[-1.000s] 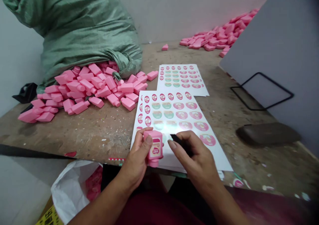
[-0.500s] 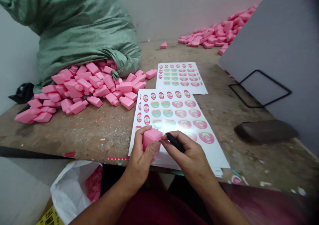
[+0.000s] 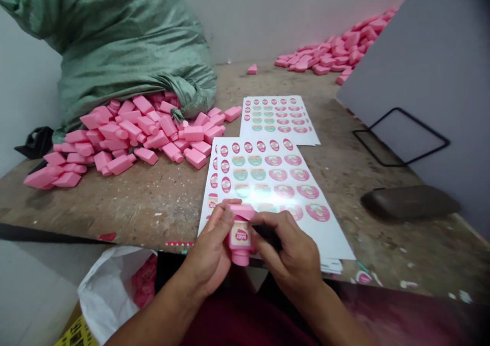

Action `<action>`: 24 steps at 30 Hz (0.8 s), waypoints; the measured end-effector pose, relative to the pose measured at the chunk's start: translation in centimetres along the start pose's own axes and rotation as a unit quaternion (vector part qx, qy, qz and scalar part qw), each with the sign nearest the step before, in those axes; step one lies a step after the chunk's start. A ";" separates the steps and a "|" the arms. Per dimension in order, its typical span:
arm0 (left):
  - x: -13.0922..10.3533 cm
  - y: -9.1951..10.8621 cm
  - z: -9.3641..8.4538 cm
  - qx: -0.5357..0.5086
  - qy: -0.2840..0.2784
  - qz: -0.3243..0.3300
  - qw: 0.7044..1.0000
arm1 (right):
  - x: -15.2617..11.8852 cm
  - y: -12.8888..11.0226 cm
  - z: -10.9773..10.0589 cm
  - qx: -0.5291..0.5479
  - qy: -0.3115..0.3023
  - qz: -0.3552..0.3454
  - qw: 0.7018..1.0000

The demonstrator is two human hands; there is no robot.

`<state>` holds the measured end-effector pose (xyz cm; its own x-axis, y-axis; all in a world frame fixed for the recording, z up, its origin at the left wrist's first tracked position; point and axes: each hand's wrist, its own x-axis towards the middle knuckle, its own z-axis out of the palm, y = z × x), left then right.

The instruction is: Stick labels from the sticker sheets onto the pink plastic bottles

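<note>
Bottle (image 3: pixel 241 228), pink and labelled, neck down: my left hand (image 3: pixel 215 251) is gripping it; my right hand (image 3: pixel 293 249) is curling around something black.

I see pink plastic bottles (image 3: pixel 145 126) spilling left of white sticker sheets (image 3: pixel 275 182) on the bench (image 3: pixel 172 193).

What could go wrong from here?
- Drop: the left hand holds the pink bottle at the table's near edge, neck toward the person. If the fingers slip, it could miss the tabletop.
- Label damage: the right hand, gripping a dark object, works close beside the label; a nudge might scuff it.
- Sheet shift: the front sticker sheets lie loose by the right hand, so a brush could skew them.
</note>
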<state>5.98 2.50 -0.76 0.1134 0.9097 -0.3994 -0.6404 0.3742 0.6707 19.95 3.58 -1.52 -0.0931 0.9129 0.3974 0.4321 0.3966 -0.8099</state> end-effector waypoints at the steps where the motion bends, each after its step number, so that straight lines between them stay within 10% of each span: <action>1: 0.0 0.1 0.0 -0.003 0.000 -0.003 1.000 | -0.1 0.0 -0.1 0.015 0.015 0.014 1.000; 8: -0.2 0.0 -0.1 0.032 -0.020 0.017 0.999 | 0.8 -0.3 -0.7 0.140 -0.052 0.123 0.981; 17: 0.2 -0.4 0.4 -0.111 -0.008 -0.040 0.993 | -0.1 0.0 0.3 -0.003 0.031 -0.056 0.998; 24: 0.4 -0.4 0.2 -0.137 0.006 -0.076 0.988 | 0.0 -0.5 -0.8 0.106 0.035 0.097 0.989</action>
<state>6.49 2.76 -1.08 0.2159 0.8441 -0.4907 -0.7988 0.4417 0.4084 20.46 3.32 -0.82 0.0387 0.9677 0.2489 0.2377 0.2330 -0.9430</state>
